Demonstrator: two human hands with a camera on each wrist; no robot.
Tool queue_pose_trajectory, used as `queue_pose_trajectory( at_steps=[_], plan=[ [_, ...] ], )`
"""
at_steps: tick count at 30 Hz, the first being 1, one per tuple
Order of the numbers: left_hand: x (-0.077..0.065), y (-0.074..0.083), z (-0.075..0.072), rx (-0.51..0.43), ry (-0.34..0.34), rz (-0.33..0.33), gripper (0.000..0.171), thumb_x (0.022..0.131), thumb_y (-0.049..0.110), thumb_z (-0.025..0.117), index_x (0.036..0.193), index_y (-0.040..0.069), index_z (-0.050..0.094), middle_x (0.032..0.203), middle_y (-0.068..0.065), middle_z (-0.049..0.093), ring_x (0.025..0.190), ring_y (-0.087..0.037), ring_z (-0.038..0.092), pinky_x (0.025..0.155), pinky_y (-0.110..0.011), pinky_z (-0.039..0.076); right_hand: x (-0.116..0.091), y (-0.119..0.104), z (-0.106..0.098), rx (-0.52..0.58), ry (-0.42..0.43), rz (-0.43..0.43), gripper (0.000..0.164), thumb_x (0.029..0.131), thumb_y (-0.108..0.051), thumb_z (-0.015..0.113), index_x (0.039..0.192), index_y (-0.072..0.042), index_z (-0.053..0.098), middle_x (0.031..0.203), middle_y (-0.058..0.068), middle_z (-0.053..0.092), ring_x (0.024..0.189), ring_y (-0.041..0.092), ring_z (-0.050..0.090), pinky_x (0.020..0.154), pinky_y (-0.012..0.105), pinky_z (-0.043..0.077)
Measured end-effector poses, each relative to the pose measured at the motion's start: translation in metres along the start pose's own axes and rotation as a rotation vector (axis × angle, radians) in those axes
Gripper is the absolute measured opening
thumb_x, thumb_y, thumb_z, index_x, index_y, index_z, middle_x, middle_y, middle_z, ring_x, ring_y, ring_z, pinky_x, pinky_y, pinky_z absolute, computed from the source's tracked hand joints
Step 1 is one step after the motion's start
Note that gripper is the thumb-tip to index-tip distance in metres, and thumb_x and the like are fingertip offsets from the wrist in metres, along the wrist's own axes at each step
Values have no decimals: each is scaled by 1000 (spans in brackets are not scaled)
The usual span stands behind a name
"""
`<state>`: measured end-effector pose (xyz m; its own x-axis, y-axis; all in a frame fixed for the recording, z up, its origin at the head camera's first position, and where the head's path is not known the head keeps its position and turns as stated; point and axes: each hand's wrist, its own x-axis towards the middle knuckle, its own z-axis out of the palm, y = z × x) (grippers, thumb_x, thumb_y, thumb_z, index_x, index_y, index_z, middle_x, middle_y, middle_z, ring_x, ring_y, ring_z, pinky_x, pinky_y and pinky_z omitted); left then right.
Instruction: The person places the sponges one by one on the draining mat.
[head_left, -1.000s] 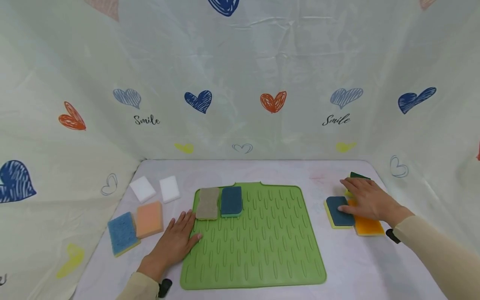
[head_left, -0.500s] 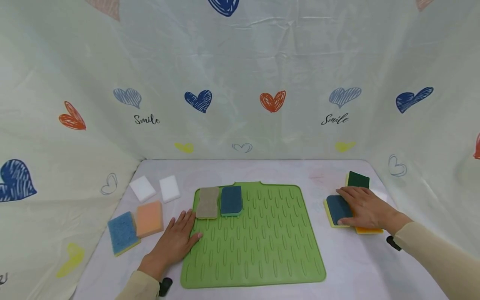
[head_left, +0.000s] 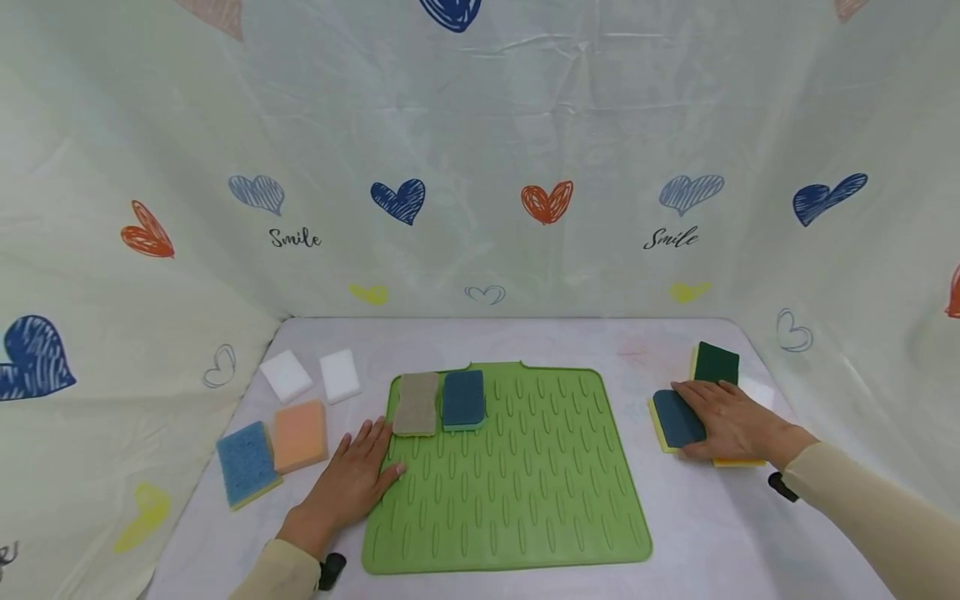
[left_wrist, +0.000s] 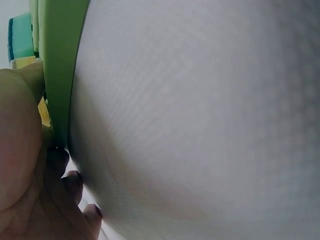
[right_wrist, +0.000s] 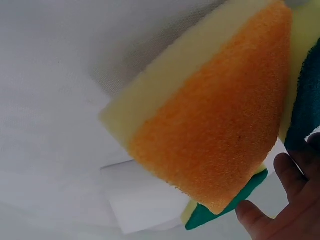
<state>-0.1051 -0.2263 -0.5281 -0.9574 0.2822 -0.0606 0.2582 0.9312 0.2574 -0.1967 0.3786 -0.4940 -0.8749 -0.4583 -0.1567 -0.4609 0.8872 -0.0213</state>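
In the head view, my right hand [head_left: 731, 425] spans a dark blue-topped yellow scrub sponge [head_left: 677, 419], thumb along its near edge and index finger at its far edge. Beneath that palm, an orange sponge [right_wrist: 215, 105] is mostly hidden from above but shows large in the right wrist view. A dark green-topped scrub sponge [head_left: 716, 363] lies just beyond the fingers. My left hand [head_left: 348, 483] rests with straight fingers on the left edge of a green ridged mat [head_left: 510, 492]. Near its fingertips, a beige-topped sponge [head_left: 416, 404] and a dark blue sponge [head_left: 463, 400] lie side by side on the mat.
Left of the mat lie a light blue sponge [head_left: 247, 465], a peach sponge [head_left: 300, 436] and two white sponges, one [head_left: 340, 376] nearer the mat. A white block [right_wrist: 145, 197] lies beside the orange sponge. Heart-printed curtain [head_left: 480, 250] borders the table.
My right hand has drawn toward me from over the green-topped sponge, uncovering it, and closed in across the dark blue-topped sponge. The left hand has stayed in place.
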Motion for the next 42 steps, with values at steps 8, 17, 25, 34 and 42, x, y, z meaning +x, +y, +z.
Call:
queue_pose_trajectory(
  at_steps=[8,17,25,34,42],
  plan=[
    [0,1,-1,-11,-17,-3,73,110,43,54,161,-7,36,168,-26,33,157,-47,28,124,-68,26,5,0,-8,-42,91,41,108,80,-66,82,149,7,45,148,29,51,134,49,46,116,72,35],
    [0,2,-3,-4,-22,-3,72,110,43,54,160,-7,37,168,-27,33,157,-47,29,123,-68,27,26,-9,-11,-128,360,35,106,75,-64,87,139,11,49,133,31,54,117,48,52,96,67,46],
    [0,1,-2,-7,-17,-5,72,110,42,55,160,-6,37,168,-27,34,157,-48,29,123,-69,27,45,-28,-14,-194,447,-7,109,71,-66,87,137,13,50,131,32,57,114,47,55,90,59,49],
    [1,0,0,-16,-7,-10,73,109,43,56,161,-6,37,168,-26,34,157,-47,29,124,-68,26,65,-50,-16,-219,455,-46,111,74,-70,82,141,13,49,132,32,57,117,50,58,92,61,51],
    [-1,2,-4,-17,-22,-14,73,110,42,56,161,-5,36,168,-26,33,158,-46,28,125,-67,26,80,-71,-21,-185,465,-88,110,73,-67,86,142,11,48,131,30,56,116,47,56,93,60,50]
  ],
)
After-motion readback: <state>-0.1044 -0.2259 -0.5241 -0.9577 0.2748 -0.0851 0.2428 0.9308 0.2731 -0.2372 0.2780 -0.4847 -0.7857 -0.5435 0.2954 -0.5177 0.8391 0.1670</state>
